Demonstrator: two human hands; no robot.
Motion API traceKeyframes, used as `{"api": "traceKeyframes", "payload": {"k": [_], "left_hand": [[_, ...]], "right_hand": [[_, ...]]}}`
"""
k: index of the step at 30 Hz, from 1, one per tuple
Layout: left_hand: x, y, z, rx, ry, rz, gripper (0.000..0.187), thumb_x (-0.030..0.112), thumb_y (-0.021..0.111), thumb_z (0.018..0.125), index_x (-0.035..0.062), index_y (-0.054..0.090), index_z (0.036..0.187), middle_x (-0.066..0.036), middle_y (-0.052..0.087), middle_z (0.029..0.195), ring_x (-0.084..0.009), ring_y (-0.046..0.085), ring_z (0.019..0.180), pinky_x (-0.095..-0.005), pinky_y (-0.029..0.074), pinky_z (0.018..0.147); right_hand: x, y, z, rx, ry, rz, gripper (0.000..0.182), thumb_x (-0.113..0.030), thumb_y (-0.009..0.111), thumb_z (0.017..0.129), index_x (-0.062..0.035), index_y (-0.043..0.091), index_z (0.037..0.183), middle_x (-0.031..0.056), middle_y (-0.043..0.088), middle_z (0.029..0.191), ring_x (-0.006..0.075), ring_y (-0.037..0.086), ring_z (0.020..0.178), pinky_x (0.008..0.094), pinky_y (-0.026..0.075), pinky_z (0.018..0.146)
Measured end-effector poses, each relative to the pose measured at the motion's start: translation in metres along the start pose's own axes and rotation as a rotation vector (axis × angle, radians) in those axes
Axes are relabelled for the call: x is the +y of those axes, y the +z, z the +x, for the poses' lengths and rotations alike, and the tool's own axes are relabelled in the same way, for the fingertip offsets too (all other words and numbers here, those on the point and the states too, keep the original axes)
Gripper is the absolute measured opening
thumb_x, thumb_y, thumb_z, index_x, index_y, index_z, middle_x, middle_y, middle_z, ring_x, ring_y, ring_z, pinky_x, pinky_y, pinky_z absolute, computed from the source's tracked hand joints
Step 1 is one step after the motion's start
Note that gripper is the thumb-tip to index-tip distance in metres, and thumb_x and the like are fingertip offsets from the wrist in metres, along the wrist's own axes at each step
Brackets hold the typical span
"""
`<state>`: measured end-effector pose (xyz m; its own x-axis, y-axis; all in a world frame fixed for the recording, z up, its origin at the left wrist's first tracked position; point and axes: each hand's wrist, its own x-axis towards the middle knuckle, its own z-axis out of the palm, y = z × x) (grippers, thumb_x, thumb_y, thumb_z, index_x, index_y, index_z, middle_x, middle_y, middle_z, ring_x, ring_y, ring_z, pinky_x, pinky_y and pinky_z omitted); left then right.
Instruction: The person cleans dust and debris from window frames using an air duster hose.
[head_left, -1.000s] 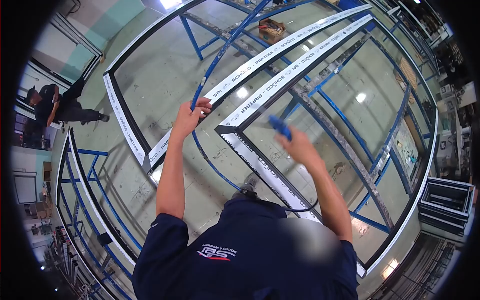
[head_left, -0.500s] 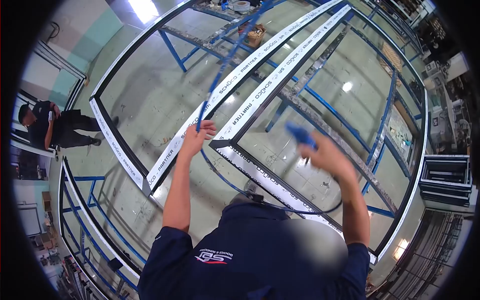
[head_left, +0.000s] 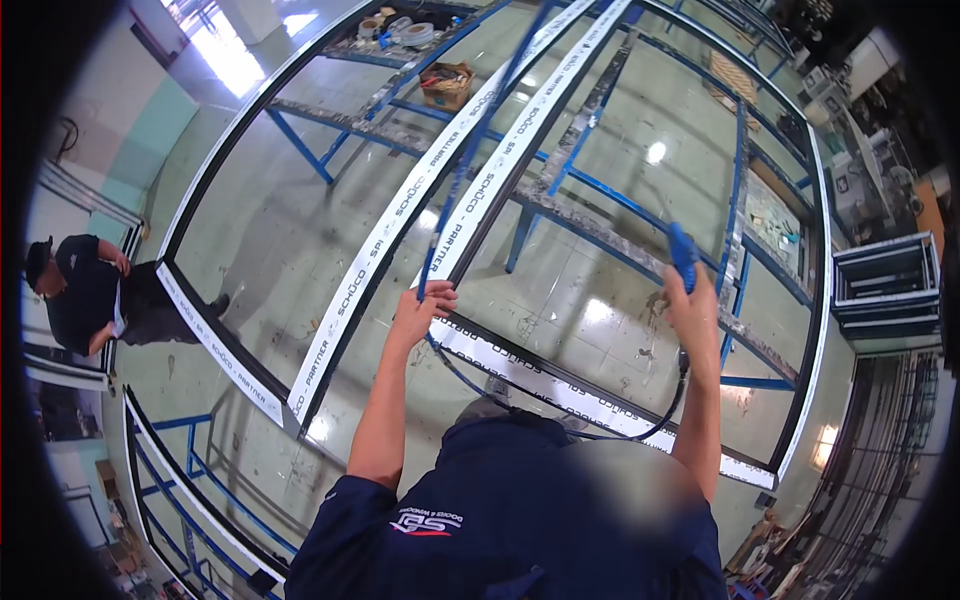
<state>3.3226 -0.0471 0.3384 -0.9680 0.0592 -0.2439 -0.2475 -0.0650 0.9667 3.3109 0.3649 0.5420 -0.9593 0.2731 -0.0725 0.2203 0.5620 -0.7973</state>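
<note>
My left hand point(head_left: 425, 308) is closed around a blue hose point(head_left: 458, 185) beside the corner of a taped frame. From that hand the hose rises to the top of the view and also loops down in front of my body. On the right, my right hand point(head_left: 692, 300) grips a blue air tool point(head_left: 683, 255), held upright above the glass. A dark hose end hangs just below that hand. Under both hands lie two large frames with white printed tape, the left frame point(head_left: 400, 215) and the right frame point(head_left: 505, 165).
Blue trestles point(head_left: 620, 245) support the frames. Tape rolls point(head_left: 416, 34) and a cardboard box point(head_left: 446, 88) lie at the upper left. Another person point(head_left: 85, 290) stands at the far left. Stacked black frames point(head_left: 885, 285) are at the right, and a narrow frame point(head_left: 190, 490) lies at the lower left.
My right hand has moved right with the blue tool, which now points upward. My left hand has shifted slightly right and down, still on the hose. The camera view has shifted.
</note>
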Motion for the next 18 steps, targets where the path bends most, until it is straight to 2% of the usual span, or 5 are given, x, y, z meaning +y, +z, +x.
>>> {"api": "traceKeyframes", "payload": {"k": [2, 5, 11, 15, 18], "left_hand": [[0.005, -0.003, 0.002, 0.001, 0.000, -0.001, 0.041, 0.000, 0.037, 0.087, -0.0070, 0.060, 0.120, -0.018, 0.069, 0.104, -0.0223, 0.070, 0.089, -0.0308, 0.058, 0.077], [0.019, -0.004, -0.005, -0.017, -0.002, 0.021, 0.041, 0.000, 0.038, 0.087, -0.0073, 0.058, 0.123, -0.019, 0.068, 0.108, -0.0230, 0.070, 0.090, -0.0308, 0.058, 0.077], [0.020, -0.004, -0.029, 0.024, 0.034, 0.071, 0.044, 0.002, 0.042, 0.087, -0.0068, 0.055, 0.128, -0.016, 0.069, 0.109, -0.0216, 0.071, 0.089, -0.0291, 0.058, 0.073], [0.017, 0.036, -0.057, -0.027, 0.011, 0.071, 0.039, 0.004, 0.042, 0.089, -0.0065, 0.057, 0.124, -0.016, 0.070, 0.102, -0.0170, 0.067, 0.073, -0.0253, 0.052, 0.054], [0.003, 0.072, -0.080, -0.087, 0.046, 0.078, 0.032, 0.007, 0.043, 0.094, -0.0046, 0.059, 0.118, -0.016, 0.070, 0.095, -0.0117, 0.058, 0.056, -0.0210, 0.040, 0.042]], "right_hand": [[-0.005, 0.011, -0.024, -0.238, -0.037, -0.048, 0.032, -0.028, 0.067, 0.092, -0.0007, 0.062, 0.109, 0.0059, 0.063, 0.071, 0.0131, 0.059, 0.062, 0.0311, 0.048, 0.056], [-0.005, 0.038, -0.077, -0.676, -0.212, -0.206, 0.039, -0.035, 0.065, 0.092, 0.0007, 0.059, 0.107, 0.0210, 0.063, 0.076, 0.0299, 0.063, 0.074, 0.0443, 0.048, 0.072], [0.015, 0.021, -0.086, -0.509, 0.001, -0.015, 0.040, -0.035, 0.066, 0.092, 0.0015, 0.058, 0.104, 0.0188, 0.063, 0.075, 0.0246, 0.060, 0.069, 0.0403, 0.049, 0.067], [0.044, -0.001, -0.123, -0.601, -0.127, -0.075, 0.047, -0.041, 0.067, 0.090, 0.0029, 0.057, 0.103, 0.0241, 0.064, 0.078, 0.0329, 0.063, 0.073, 0.0428, 0.048, 0.071], [0.090, -0.042, -0.147, -0.528, 0.039, -0.040, 0.046, -0.041, 0.066, 0.091, 0.0025, 0.058, 0.104, 0.0198, 0.065, 0.076, 0.0287, 0.064, 0.071, 0.0408, 0.049, 0.068]]}}
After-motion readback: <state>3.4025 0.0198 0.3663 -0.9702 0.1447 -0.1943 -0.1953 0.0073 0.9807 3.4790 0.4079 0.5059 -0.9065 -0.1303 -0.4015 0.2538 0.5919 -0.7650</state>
